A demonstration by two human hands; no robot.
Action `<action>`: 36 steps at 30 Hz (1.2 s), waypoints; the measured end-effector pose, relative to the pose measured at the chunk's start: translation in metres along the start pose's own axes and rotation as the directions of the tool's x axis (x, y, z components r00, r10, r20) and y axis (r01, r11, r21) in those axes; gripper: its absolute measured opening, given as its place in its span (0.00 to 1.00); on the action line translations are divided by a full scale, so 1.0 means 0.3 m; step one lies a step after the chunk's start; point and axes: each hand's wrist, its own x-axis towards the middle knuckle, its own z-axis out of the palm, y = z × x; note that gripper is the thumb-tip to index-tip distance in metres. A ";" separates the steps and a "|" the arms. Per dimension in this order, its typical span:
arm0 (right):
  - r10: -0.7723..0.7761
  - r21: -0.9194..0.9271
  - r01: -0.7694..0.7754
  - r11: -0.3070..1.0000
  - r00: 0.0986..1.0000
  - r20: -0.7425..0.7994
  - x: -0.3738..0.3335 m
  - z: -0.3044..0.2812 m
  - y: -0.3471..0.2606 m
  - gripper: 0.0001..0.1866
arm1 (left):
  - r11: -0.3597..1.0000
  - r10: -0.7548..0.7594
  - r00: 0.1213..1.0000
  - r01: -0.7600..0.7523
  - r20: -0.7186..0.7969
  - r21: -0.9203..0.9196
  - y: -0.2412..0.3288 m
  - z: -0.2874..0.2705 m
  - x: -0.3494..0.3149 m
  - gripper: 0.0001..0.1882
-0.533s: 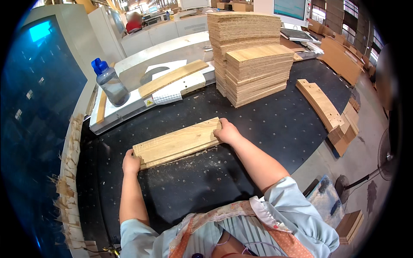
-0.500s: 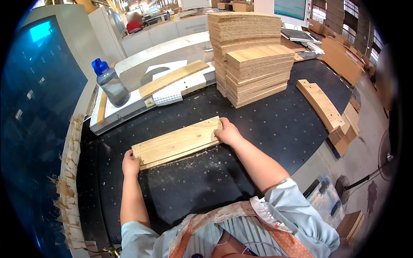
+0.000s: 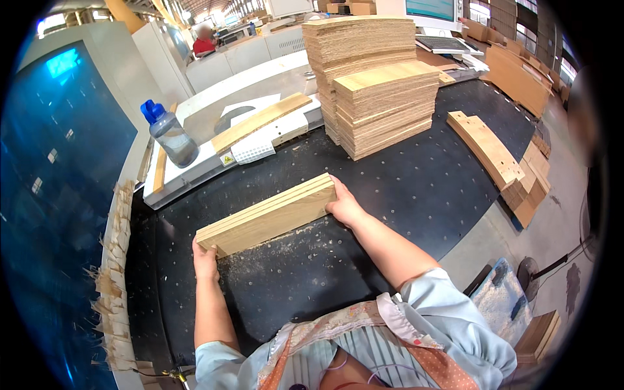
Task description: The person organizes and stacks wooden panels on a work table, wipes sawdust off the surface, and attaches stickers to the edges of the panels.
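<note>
A small stack of wooden boards (image 3: 273, 218) stands on its long edge over the black work surface, its layered edges facing up. My left hand (image 3: 205, 259) grips the left end, thumb on the near face. At the other end my right hand (image 3: 344, 203) is closed round the boards, thumb on the near face as well. The fingers behind the boards are hidden. Sawdust lies on the surface just in front of them.
Tall stacks of boards (image 3: 387, 110) stand at the back. A blue-capped water bottle (image 3: 172, 138) and a loose strip (image 3: 260, 122) rest on the machine bed, back left. More drilled boards (image 3: 484, 149) lie at the table's right edge. A fan (image 3: 530, 270) stands on the floor, right.
The boards have been tipped from lying flat to standing on their long edge, so their layered edges now face up. Both hands have kept hold of the ends.
</note>
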 end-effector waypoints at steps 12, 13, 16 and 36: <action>-0.160 0.535 0.153 0.831 0.987 -0.033 -0.271 -0.270 -0.197 0.43 | 0.927 0.361 0.931 -0.354 0.044 -0.125 0.295 0.056 -0.358 0.35; -0.160 0.570 0.142 0.809 0.987 -0.020 -0.317 -0.286 -0.183 0.44 | 0.942 0.319 0.947 -0.314 0.025 -0.117 0.298 0.054 -0.432 0.37; -0.106 0.600 0.092 0.795 0.994 -0.012 -0.451 -0.317 -0.083 0.46 | 0.962 0.221 0.975 -0.223 -0.031 -0.155 0.224 0.067 -0.617 0.41; -0.361 -0.124 0.809 0.575 0.387 0.849 -0.344 -0.310 -0.264 0.33 | 0.679 0.489 0.858 -0.489 0.160 0.548 0.186 0.050 -0.752 0.37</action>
